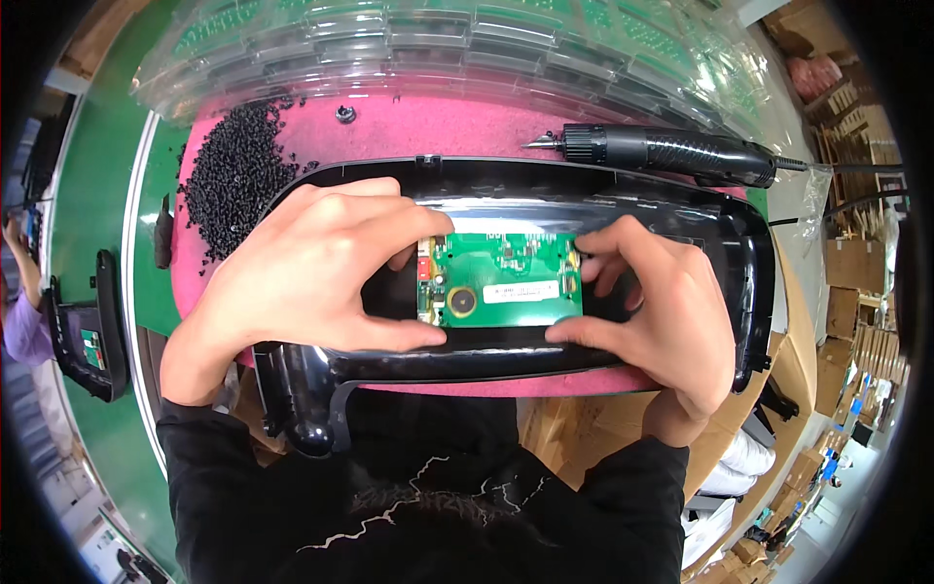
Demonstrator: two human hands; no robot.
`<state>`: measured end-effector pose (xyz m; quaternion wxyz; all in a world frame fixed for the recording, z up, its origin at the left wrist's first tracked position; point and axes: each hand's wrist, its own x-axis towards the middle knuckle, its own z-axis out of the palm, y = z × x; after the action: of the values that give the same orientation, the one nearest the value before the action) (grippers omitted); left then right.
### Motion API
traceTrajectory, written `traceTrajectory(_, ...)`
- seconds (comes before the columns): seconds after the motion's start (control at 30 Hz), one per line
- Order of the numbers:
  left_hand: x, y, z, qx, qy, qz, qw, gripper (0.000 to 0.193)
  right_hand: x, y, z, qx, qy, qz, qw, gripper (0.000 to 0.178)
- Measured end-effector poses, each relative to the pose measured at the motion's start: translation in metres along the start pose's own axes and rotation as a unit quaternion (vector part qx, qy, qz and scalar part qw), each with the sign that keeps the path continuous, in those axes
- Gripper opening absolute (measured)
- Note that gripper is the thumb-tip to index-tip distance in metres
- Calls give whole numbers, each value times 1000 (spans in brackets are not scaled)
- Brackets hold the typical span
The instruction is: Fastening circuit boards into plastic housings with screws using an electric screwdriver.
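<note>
Between my two hands a green circuit board [516, 258] lies level over the inside of a black plastic housing [389, 365]. It carries a white label strip, a round dark part and a red part at its left edge. My left hand [331, 253] grips the board's left end, fingers on the far edge and thumb at the near corner. At the right end my right hand [657, 302] does the same, its thumb by the near right corner. Whether the board touches the housing floor I cannot tell. The housing rests on a pink mat [399, 122].
A heap of small black screws [233, 170] covers the mat's left. An electric screwdriver [671, 151] lies behind the housing, cable running right. Clear plastic trays of green boards [438, 58] stand at the back. Far left, another person's arm [27, 273] is near a similar housing [88, 331].
</note>
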<state>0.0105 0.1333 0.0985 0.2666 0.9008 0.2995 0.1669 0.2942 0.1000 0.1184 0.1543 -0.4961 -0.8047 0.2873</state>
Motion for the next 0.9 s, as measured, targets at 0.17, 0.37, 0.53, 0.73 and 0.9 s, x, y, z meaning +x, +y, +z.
traceTrajectory(0.17,-2,-4,5,42,15,-19,999,63,8,3,7,-50,4,29,998,57)
traceTrajectory(0.37,-1,-15,-11,53,15,3,998,64,24,-7,9,-50,5,40,998,58)
traceTrajectory(0.53,-2,-18,-12,66,20,8,998,65,28,-11,11,-53,5,51,997,57)
traceTrajectory(0.73,-4,-20,-15,76,19,6,997,66,33,-14,12,-53,2,62,997,58)
traceTrajectory(0.9,-4,-20,-15,95,18,7,995,66,34,-14,13,-48,3,60,997,59)
